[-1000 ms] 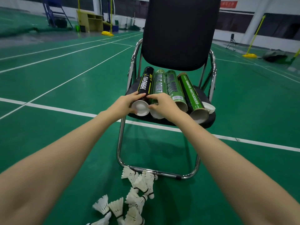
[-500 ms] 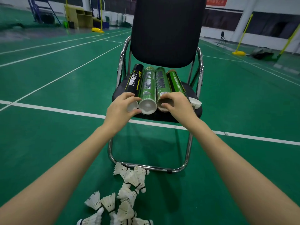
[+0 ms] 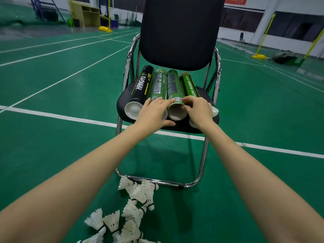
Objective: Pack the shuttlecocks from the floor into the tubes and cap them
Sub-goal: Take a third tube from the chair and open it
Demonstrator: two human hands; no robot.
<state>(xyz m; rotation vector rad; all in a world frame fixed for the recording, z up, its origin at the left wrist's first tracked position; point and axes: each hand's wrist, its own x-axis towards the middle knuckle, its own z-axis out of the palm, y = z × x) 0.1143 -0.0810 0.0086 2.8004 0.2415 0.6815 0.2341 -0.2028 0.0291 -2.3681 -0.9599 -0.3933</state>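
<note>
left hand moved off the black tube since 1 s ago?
Yes. The left hand has shifted right along the row, off the black tube and onto the light green tube beside it.

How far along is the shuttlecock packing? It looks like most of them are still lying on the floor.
Barely begun. Done: four tubes lie side by side on the chair seat, nothing visibly packed. In hand: both the left hand and the right hand are at the open end of the third tube, with the right fingers pinching its rim. Left: the shuttlecocks still lie on the floor, and the loose caps are not on.
</note>
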